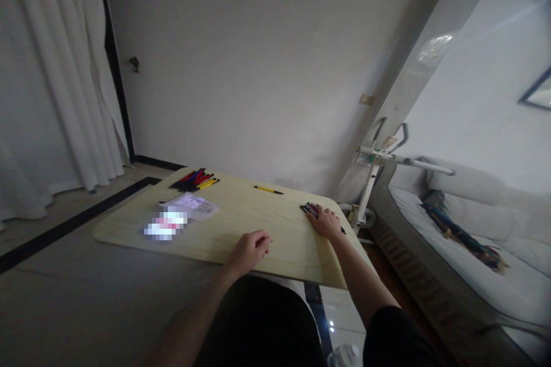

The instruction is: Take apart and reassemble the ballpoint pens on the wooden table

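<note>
Right hand: spread over a cluster of pens, right end of the surface.
Left hand: loosely curled at the near edge.
Yellow pen: alone, far side.
Pen pile: far left, beyond paper and a glowing screen.

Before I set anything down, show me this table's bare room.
Free: mid-table, between papers and right hand, past the left hand, short of the lone yellow pen. Crowded: left, with pen pile and bright blurred object; right, with pens under that hand.
</note>
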Action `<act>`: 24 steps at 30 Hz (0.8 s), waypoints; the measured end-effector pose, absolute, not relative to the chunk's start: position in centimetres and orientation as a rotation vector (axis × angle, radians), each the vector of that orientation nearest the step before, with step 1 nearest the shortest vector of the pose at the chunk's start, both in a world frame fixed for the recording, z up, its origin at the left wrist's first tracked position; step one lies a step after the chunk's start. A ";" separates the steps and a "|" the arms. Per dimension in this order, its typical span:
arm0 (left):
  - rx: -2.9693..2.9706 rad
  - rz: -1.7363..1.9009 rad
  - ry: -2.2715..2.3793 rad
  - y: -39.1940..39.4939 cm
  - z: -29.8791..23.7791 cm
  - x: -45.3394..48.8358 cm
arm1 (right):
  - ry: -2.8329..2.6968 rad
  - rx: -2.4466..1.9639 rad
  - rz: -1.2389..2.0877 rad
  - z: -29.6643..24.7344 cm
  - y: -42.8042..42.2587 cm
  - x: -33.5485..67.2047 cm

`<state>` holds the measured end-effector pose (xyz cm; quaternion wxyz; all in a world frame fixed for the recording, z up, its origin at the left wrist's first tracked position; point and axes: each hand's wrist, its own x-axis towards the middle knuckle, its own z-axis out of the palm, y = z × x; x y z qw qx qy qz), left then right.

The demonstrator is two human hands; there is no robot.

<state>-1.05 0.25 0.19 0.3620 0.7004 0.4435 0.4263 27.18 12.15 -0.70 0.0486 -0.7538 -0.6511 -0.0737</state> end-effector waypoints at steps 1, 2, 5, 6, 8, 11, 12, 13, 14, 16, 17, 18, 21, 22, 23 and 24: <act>1.800 1.101 1.142 0.3 0.2 -1.1 | -1.991 -2.304 -0.217 -0.6 12.1 27.1; 1.795 1.102 1.140 0.3 0.1 -1.0 | -1.997 -2.301 -0.216 -0.5 12.1 27.0; 1.776 1.097 1.133 0.5 -0.1 -1.0 | -2.015 -2.270 -0.215 -0.3 11.8 26.7; 1.771 1.095 1.130 0.5 -0.1 -1.0 | -2.021 -2.254 -0.216 -0.3 11.7 26.6; 1.766 1.097 1.126 0.6 -0.3 -0.9 | -2.020 -2.227 -0.213 -0.1 11.5 26.4; 1.775 1.087 1.133 0.8 -0.5 -0.8 | -2.016 -2.185 -0.202 0.1 11.0 26.0; 1.777 1.084 1.143 0.8 -0.5 -0.8 | -2.017 -2.176 -0.196 0.3 10.9 25.9; 1.778 1.081 1.150 0.8 -0.6 -0.8 | -2.026 -2.166 -0.188 0.4 10.8 25.8; 1.779 1.079 1.156 0.8 -0.6 -0.8 | -2.040 -2.155 -0.180 0.6 10.6 25.7; 1.781 1.077 1.156 0.9 -0.5 -0.8 | -2.072 -2.129 -0.163 1.0 10.3 25.4; 1.783 1.075 1.152 0.9 -0.5 -0.8 | -2.089 -2.113 -0.153 1.1 10.2 25.3; 1.785 1.074 1.145 0.9 -0.5 -0.8 | -2.103 -2.096 -0.141 1.2 10.0 25.1; 1.788 1.075 1.130 0.9 -0.4 -0.8 | -2.136 -2.053 -0.100 1.5 9.7 24.5; 1.789 1.075 1.129 0.9 -0.4 -0.7 | -2.146 -2.041 -0.087 1.6 9.7 24.3; 1.790 1.076 1.131 1.0 -0.5 -0.7 | -2.156 -2.030 -0.075 1.6 9.7 24.1; 1.790 1.077 1.134 1.0 -0.5 -0.7 | -2.166 -2.020 -0.063 1.6 9.8 23.9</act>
